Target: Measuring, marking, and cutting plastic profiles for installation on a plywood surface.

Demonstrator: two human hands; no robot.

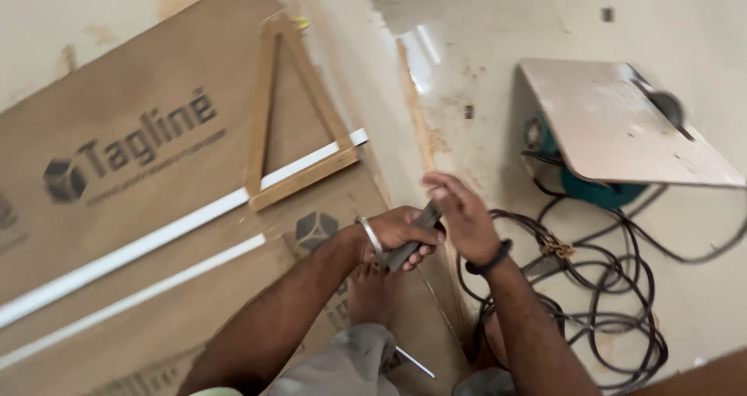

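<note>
A large brown board (140, 209) covers the floor on the left of the head view, with dark printing on it (blurred by motion). Two long white strips (140, 248) lie slantwise across it, and a wooden triangle frame (299, 131) rests on its upper part, its lower bar touching the upper strip. To the right, on the pale floor (506, 22), sits a flat pinkish panel (622, 127) with a teal power tool (591, 186) under it, and a tangle of dark cable (607, 287) spreads just below.

In the middle, the left hand (397, 236), a metal bangle at its wrist, is curled tight around a dark, narrow metal tool (416, 233) held slantwise just above the board's edge. The right hand (463, 213), a dark band at its wrist, lies over the tool's upper end, fingers bent onto it.
</note>
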